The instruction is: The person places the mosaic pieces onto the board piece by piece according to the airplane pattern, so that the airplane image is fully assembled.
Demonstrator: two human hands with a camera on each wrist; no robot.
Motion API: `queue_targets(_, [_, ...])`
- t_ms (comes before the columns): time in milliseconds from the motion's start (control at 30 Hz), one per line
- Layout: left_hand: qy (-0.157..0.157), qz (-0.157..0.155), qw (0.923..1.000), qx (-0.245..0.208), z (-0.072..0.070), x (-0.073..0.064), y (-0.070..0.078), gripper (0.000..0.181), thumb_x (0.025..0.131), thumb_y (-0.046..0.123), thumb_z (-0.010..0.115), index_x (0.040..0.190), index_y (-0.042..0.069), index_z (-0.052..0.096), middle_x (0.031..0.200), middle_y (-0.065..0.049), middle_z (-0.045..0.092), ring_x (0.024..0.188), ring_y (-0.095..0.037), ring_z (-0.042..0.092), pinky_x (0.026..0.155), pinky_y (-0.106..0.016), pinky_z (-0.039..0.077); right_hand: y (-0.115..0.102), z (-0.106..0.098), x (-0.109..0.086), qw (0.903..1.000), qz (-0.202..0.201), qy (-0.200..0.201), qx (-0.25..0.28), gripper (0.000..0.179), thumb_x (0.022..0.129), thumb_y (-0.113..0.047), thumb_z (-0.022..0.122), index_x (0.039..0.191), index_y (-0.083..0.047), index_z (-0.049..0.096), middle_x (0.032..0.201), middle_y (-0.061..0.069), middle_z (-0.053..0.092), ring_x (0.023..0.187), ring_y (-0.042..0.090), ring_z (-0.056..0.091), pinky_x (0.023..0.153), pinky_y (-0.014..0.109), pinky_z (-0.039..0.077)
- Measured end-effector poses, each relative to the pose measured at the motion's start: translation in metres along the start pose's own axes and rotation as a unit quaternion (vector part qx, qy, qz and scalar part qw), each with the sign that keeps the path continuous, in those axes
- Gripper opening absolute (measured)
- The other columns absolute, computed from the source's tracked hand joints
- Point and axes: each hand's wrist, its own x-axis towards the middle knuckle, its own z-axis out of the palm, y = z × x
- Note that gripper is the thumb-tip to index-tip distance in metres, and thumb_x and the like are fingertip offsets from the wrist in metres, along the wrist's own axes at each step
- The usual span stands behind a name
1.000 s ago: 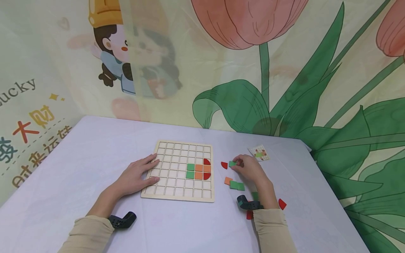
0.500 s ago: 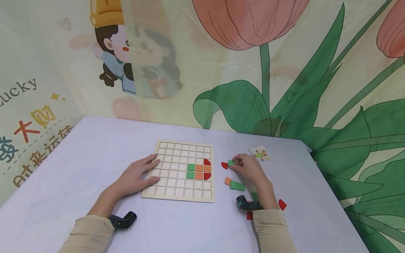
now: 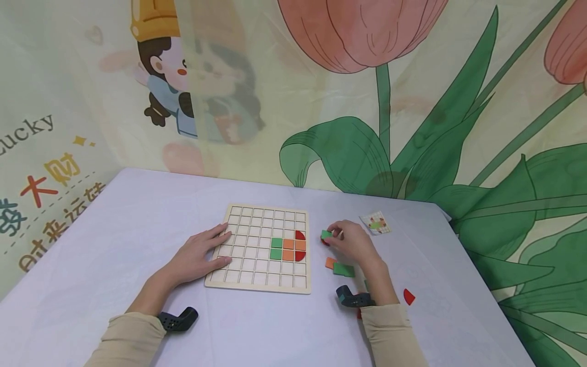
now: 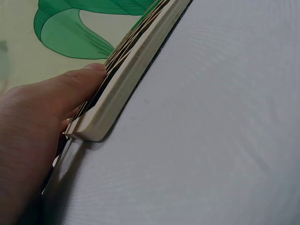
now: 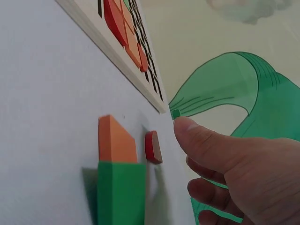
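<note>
A wooden grid board (image 3: 249,260) lies on the table with green, orange and red tiles set in its right half. My left hand (image 3: 197,255) rests on the board's left edge, fingers spread and fairly straight; the left wrist view shows its thumb (image 4: 77,86) on the rim. Right of the board, my right hand (image 3: 355,242) pinches a green square tile (image 3: 326,234) between thumb and fingertips. In the head view that tile partly covers a red quarter-round tile (image 5: 153,147), which lies on the table in the right wrist view.
Near my right hand lie an orange tile (image 3: 330,262) and green tiles (image 3: 344,269). Farther right is another red tile (image 3: 409,296), and more tiles are partly hidden by my right wrist. A small pattern card (image 3: 376,223) lies behind the hand on the white table (image 3: 270,331).
My right hand has moved left with the green tile, from beside the red quarter-round tile to over it in the head view. My left hand has stayed in place.
</note>
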Motion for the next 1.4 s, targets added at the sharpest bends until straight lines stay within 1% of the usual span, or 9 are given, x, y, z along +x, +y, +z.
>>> queue_targets(200, [0.005,0.005,1.0,0.004,0.0,-0.001,0.0,0.069,0.087,0.049,0.061,0.14,0.007,0.047,0.153,-0.013,0.033,0.138,-0.039,0.033,0.109,-0.058,0.028,-0.01,0.002,-0.003,0.9996,-0.023,0.006,-0.015,0.03,0.08,-0.031,0.077,0.105,-0.016,0.069,0.084,-0.002,0.059,0.077,0.016,0.052,0.061,0.024,0.044])
queue_targets(333, [0.003,0.003,1.0,0.003,-0.002,-0.002,0.001,0.069,0.087,0.049,0.061,0.14,0.007,0.047,0.153,-0.013,0.033,0.138,-0.039,0.033,0.109,-0.058,0.028,-0.015,0.004,-0.004,0.9992,-0.036,0.007,-0.016,0.029,0.081,-0.031,0.075,0.105,-0.017,0.069,0.083,-0.003,0.059,0.076,0.015,0.052,0.061,0.024,0.044])
queue_targets(567, [-0.001,-0.004,1.0,0.004,-0.004,-0.002,0.002,0.068,0.088,0.048,0.061,0.14,0.009,0.047,0.154,-0.012,0.033,0.139,-0.038,0.032,0.11,-0.057,0.027,-0.025,0.005,-0.006,0.9989,-0.044,0.002,-0.013,0.029,0.082,-0.031,0.075,0.105,-0.016,0.069,0.083,-0.003,0.058,0.077,0.015,0.052,0.062,0.023,0.045])
queue_targets(967, [0.004,0.001,1.0,0.002,-0.004,-0.002,0.001,0.066,0.087,0.047,0.062,0.14,0.01,0.048,0.153,-0.012,0.034,0.138,-0.038,0.033,0.109,-0.058,0.028,-0.038,0.01,-0.01,0.998,-0.062,0.0,-0.014,0.032,0.08,-0.034,0.076,0.105,-0.016,0.069,0.081,-0.004,0.057,0.075,0.014,0.051,0.061,0.023,0.045])
queue_targets(1300, [0.003,0.0,1.0,0.004,-0.003,-0.002,0.0,0.066,0.087,0.047,0.062,0.14,0.01,0.048,0.153,-0.012,0.033,0.139,-0.038,0.033,0.109,-0.058,0.028,-0.048,0.014,-0.012,0.9972,-0.073,-0.006,-0.015,0.03,0.082,-0.033,0.075,0.106,-0.017,0.069,0.085,-0.005,0.058,0.073,0.013,0.051,0.058,0.023,0.043])
queue_targets(1400, [0.002,-0.001,1.0,0.003,-0.002,-0.001,0.001,0.066,0.087,0.047,0.062,0.14,0.009,0.048,0.153,-0.012,0.034,0.138,-0.039,0.033,0.109,-0.059,0.029,-0.05,0.015,-0.013,0.9972,-0.071,-0.01,-0.02,0.03,0.081,-0.035,0.075,0.106,-0.019,0.069,0.086,-0.006,0.058,0.073,0.013,0.051,0.058,0.023,0.043])
